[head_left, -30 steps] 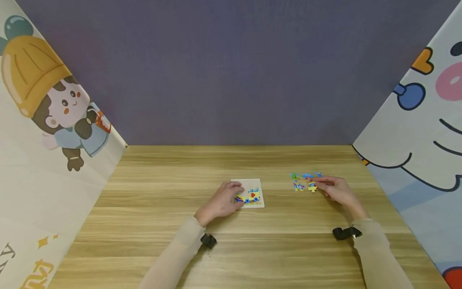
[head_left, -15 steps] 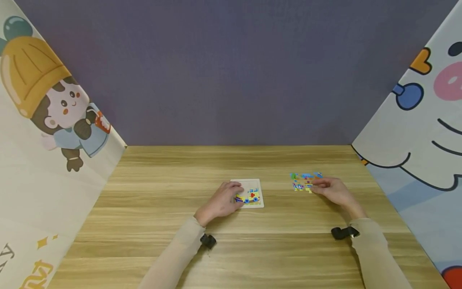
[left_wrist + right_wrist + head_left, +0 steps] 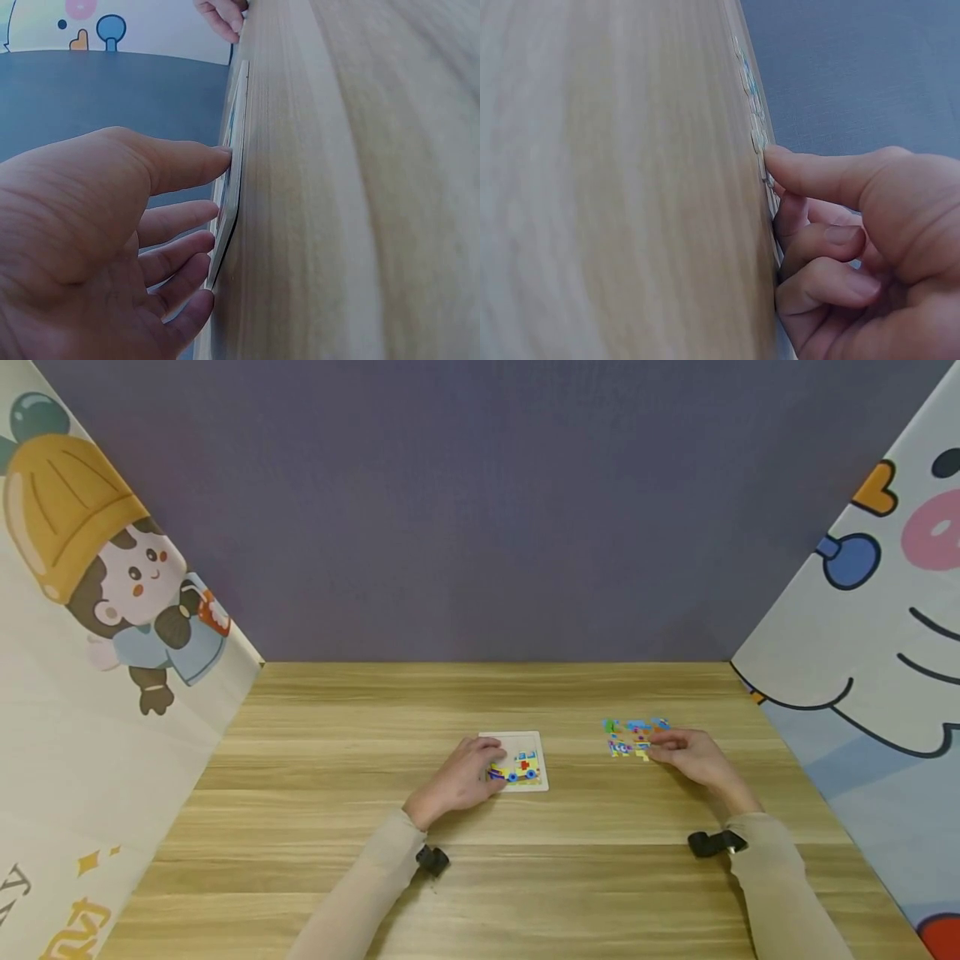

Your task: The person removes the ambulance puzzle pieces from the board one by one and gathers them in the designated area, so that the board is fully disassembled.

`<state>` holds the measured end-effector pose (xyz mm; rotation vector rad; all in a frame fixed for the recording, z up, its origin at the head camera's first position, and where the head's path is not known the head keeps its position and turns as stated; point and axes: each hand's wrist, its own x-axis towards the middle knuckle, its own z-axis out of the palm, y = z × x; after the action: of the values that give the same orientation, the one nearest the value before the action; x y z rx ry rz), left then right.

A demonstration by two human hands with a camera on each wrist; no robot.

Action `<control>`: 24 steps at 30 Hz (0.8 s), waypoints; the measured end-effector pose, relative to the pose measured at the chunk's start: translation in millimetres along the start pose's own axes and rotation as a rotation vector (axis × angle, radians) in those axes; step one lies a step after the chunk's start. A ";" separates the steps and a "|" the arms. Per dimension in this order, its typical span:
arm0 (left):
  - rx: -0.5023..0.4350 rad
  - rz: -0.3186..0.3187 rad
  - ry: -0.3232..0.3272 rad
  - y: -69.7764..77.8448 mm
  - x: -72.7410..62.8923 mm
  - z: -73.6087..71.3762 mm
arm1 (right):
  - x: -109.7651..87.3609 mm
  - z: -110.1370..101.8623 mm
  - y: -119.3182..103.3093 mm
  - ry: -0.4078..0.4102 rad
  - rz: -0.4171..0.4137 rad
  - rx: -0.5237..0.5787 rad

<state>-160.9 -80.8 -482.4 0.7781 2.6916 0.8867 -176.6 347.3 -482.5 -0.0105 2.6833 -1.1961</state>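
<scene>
The left hand (image 3: pixel 461 774) rested at the left side of a white puzzle board (image 3: pixel 523 741), its fingers loosely extended and its thumb touching the board's surface. The board lay flat near the middle of the wooden worktop (image 3: pixel 570 885), with a yellow vehicle (image 3: pixel 523 767) in bright pieces across its lower part. Well to its right, the right hand (image 3: pixel 697 756) had its thumb against one of the loose puzzle pieces (image 3: pixel 621 747), its other fingers bent (whether it pinched that piece, I could not tell). Those multicoloured pieces lay close together, and a dark wall (image 3: pixel 480 518) stood behind the worktop.
</scene>
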 end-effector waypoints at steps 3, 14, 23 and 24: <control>-0.002 -0.005 -0.001 0.0 0.0 -0.1 | -0.1 -0.1 0.1 -0.005 -0.007 0.002; 0.004 0.005 0.007 0.6 0.4 0.7 | 0.7 1.1 -3.6 -0.010 -0.054 -0.031; 0.002 -0.005 0.005 0.3 1.4 1.1 | 0.9 10.5 -25.1 -0.044 -0.085 -0.021; 0.002 -0.007 0.005 0.5 1.3 1.1 | 1.5 11.8 -26.9 -0.043 -0.091 -0.023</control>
<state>-161.5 -79.3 -483.0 0.7676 2.6980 0.8864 -177.9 320.4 -470.7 -0.1617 2.6850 -1.1771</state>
